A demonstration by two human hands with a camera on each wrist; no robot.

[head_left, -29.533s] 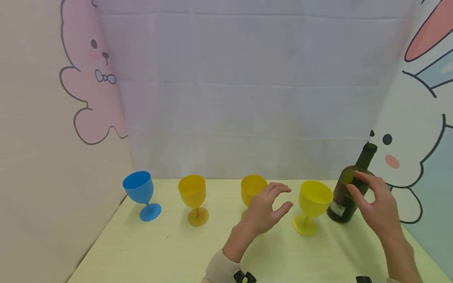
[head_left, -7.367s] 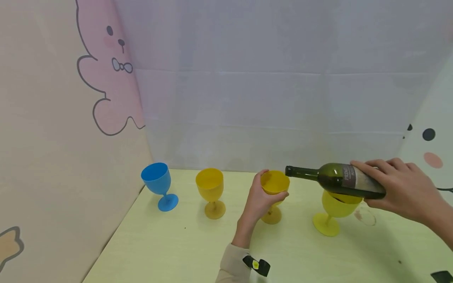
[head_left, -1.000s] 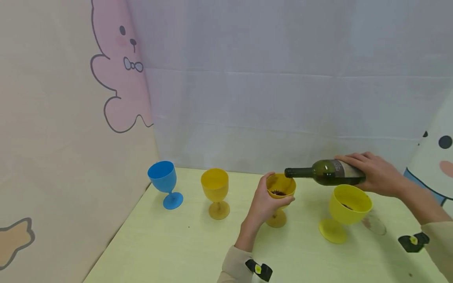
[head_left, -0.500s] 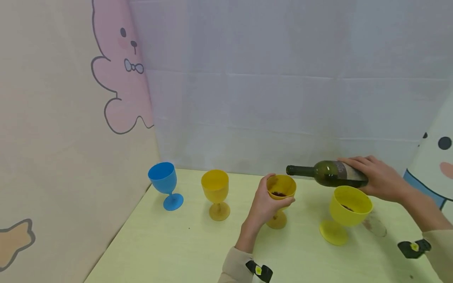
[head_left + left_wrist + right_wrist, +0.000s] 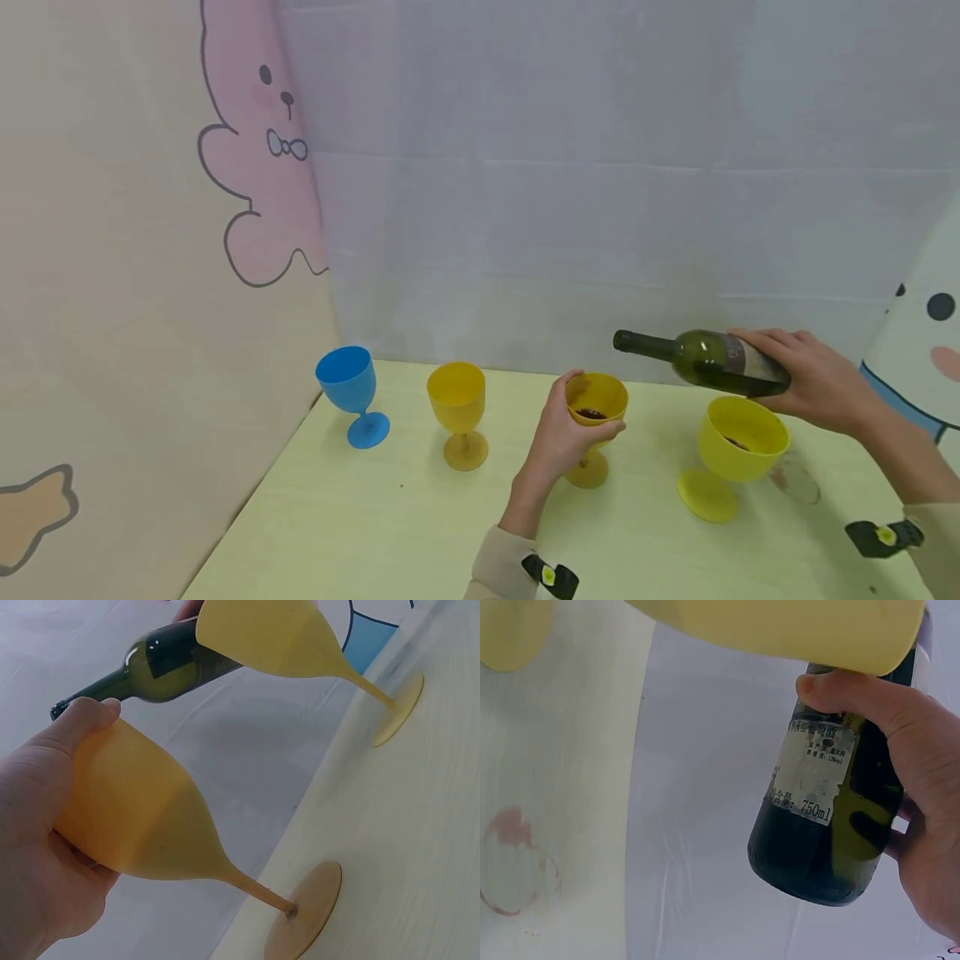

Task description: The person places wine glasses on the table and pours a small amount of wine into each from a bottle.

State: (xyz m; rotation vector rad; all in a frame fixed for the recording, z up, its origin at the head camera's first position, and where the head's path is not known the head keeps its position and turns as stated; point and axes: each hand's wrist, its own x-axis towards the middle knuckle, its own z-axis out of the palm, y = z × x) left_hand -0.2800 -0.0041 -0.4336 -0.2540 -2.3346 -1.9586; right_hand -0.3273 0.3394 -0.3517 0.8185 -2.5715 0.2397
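Observation:
My left hand (image 5: 561,427) grips the bowl of an orange-yellow goblet (image 5: 600,392), thumb and fingers round it near the rim. Dark liquid shows at the bottom of that goblet, and its foot stands on the table. In my right hand (image 5: 821,379) I hold a green wine bottle (image 5: 712,358) by its lower body. The bottle is tilted, its mouth pointing left and slightly up, above and apart from the goblet's rim. A brighter yellow goblet (image 5: 738,454) stands below the bottle with some dark liquid inside. The right wrist view shows the bottle's label (image 5: 810,769).
An orange-yellow goblet (image 5: 457,404) and a blue goblet (image 5: 348,383) stand further left on the pale table (image 5: 360,533). A reddish ring stain (image 5: 795,482) marks the table beside the bright yellow goblet. A white sheet (image 5: 525,208) hangs behind.
Over the last second the bottle's neck has risen away from the held goblet's rim, and the bottle has shifted slightly right. Dark liquid now sits in that goblet; my left hand stays on it.

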